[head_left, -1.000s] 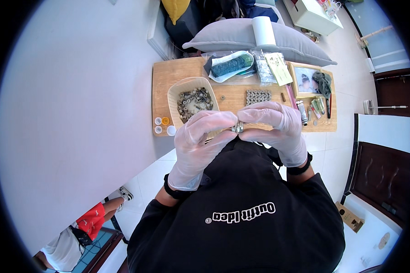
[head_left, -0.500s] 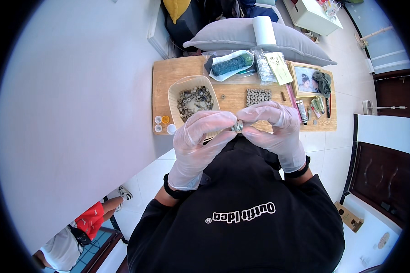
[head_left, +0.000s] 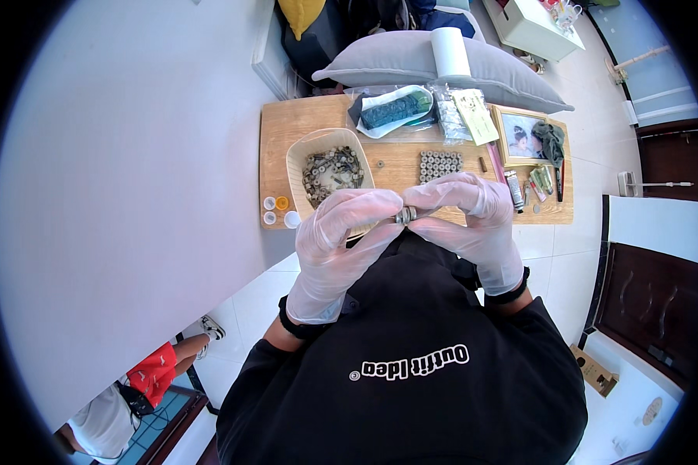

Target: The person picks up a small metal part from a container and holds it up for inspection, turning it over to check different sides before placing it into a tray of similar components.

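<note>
Both my hands wear thin, whitish translucent gloves and meet above the table's near edge. Pinched between their fingertips is a small silvery ringed metal part (head_left: 406, 215), whose exact kind I cannot make out. My left hand (head_left: 336, 246) grips its left side, thumb below and forefinger above. On the other side, my right hand (head_left: 473, 221) holds it the same way. Left of them stands a pale open tray (head_left: 297, 155) with many loose small metal parts (head_left: 332, 172). Just past my right hand, a block of small grey round parts (head_left: 440, 165) is set in rows.
On the wooden table (head_left: 279, 124) lie small round cups (head_left: 282, 203), a plastic-wrapped blue item (head_left: 395, 111), a photo frame (head_left: 520, 143) and a tube (head_left: 514, 190). A grey cushion (head_left: 380, 62) carries a white roll (head_left: 450, 53). Another person (head_left: 151, 376) is at lower left.
The metal part has turned slightly between my fingertips and shows a different side. My hands have barely shifted.
</note>
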Demonstrator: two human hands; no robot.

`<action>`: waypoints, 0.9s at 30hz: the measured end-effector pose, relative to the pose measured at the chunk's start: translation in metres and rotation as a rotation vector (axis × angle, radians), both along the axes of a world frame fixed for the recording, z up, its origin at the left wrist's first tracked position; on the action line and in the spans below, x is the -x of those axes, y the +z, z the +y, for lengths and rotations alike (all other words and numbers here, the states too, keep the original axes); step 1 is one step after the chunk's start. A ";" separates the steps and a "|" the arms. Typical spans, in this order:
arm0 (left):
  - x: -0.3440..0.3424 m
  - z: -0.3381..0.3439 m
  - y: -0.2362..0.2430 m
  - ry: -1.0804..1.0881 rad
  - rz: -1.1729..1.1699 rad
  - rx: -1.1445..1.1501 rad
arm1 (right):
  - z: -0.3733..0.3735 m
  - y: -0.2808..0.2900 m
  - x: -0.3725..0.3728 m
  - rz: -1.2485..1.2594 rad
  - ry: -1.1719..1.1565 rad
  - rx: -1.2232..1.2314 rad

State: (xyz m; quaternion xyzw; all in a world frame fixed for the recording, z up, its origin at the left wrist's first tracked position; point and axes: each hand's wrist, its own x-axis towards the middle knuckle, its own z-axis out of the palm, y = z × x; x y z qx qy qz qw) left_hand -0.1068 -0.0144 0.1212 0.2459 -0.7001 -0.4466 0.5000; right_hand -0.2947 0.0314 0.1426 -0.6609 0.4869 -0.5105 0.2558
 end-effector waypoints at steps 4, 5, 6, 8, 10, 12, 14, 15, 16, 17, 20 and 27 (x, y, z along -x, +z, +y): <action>0.002 0.000 0.002 0.010 -0.027 0.040 | 0.001 0.005 0.002 0.058 -0.004 -0.050; 0.001 0.000 0.003 0.013 -0.037 0.040 | 0.001 0.006 0.003 0.062 -0.006 -0.061; 0.001 0.000 0.003 0.015 -0.047 0.040 | 0.001 0.007 0.003 0.077 -0.013 -0.034; 0.001 0.000 0.002 0.006 -0.038 0.002 | 0.000 0.007 0.002 0.107 -0.025 0.018; 0.000 0.000 0.000 -0.013 -0.018 -0.037 | 0.001 0.006 0.002 0.105 -0.037 0.023; 0.000 0.000 -0.001 -0.043 0.012 -0.075 | 0.001 0.006 0.003 0.103 -0.028 0.038; -0.001 0.000 -0.003 -0.070 0.031 -0.119 | 0.000 0.005 0.005 0.101 0.002 0.066; -0.001 0.001 -0.003 -0.084 0.041 -0.141 | 0.000 0.006 0.005 0.115 0.001 0.057; -0.001 0.001 -0.003 -0.098 0.083 -0.204 | 0.001 0.008 0.005 0.130 0.002 0.047; -0.001 0.002 -0.003 -0.113 0.125 -0.268 | 0.001 0.009 0.004 0.145 0.002 0.037; -0.003 0.002 -0.002 -0.166 0.243 -0.508 | 0.001 0.009 0.004 0.149 0.000 0.047; -0.002 0.002 -0.001 -0.167 0.263 -0.554 | 0.000 0.008 0.003 0.150 0.001 0.069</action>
